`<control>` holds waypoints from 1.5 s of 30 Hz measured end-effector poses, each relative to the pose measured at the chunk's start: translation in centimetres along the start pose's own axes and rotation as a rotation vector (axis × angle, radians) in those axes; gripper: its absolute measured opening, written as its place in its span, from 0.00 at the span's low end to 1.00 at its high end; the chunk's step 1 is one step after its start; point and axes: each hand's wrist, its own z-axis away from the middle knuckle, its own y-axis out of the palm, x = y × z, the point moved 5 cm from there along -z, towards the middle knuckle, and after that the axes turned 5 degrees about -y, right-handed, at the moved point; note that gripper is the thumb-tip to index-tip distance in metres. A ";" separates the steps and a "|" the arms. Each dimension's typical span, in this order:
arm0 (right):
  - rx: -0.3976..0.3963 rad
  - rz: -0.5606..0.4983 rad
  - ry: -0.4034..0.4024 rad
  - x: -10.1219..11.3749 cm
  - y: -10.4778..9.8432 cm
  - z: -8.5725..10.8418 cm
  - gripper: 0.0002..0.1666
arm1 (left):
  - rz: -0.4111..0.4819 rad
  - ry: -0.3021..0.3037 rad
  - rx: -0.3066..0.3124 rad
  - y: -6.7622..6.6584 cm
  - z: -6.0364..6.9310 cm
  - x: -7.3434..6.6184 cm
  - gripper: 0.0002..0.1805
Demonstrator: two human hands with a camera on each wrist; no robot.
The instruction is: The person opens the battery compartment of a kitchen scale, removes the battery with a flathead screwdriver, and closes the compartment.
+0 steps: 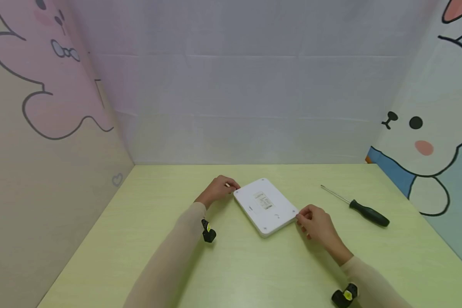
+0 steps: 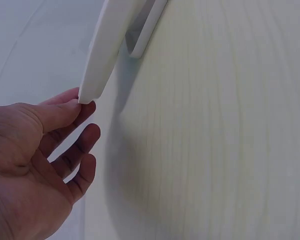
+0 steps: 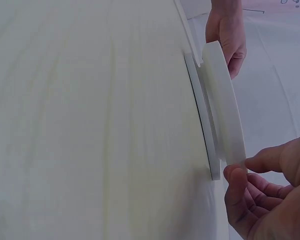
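A white kitchen scale [image 1: 263, 220] lies upside down on the pale table, its underside with a label and small round corner marks facing up. My left hand [image 1: 218, 188] pinches its far left corner; in the left wrist view that hand [image 2: 45, 150] has thumb and index finger on the edge, other fingers loosely bent. At the near right corner, my right hand [image 1: 318, 224] pinches the edge between thumb and fingers. The right wrist view shows this hand [image 3: 270, 195] and the scale's body [image 3: 222, 95] over a thinner plate [image 3: 202, 115] near the tabletop.
A screwdriver [image 1: 369, 214] with a dark green handle lies to the right of the scale, tip pointing away to the left. Behind the table [image 1: 158, 265] hangs a pale cloth [image 1: 246, 107]; side walls with cartoon animals stand left and right.
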 end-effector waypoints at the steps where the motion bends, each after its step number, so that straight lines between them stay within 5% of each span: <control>1: 0.000 0.001 -0.001 -0.1 -0.1 -0.1 0.10 | -0.002 0.008 0.010 0.0 0.0 0.2 0.09; 6: 0.016 0.010 -0.005 -0.5 -0.1 -0.5 0.19 | -0.004 0.048 0.056 -0.3 0.7 1.0 0.09; 16: 0.107 0.025 -0.029 -0.6 0.1 -1.4 0.41 | 0.055 0.036 0.123 -0.5 2.1 2.0 0.09; 31: 0.326 -0.036 -0.105 -1.1 -1.3 -3.6 0.36 | 0.007 0.114 0.194 0.5 4.5 1.3 0.28; 45: 0.452 -0.034 -0.167 -1.4 -1.9 -5.8 0.35 | 0.062 0.100 0.089 1.5 6.7 0.6 0.31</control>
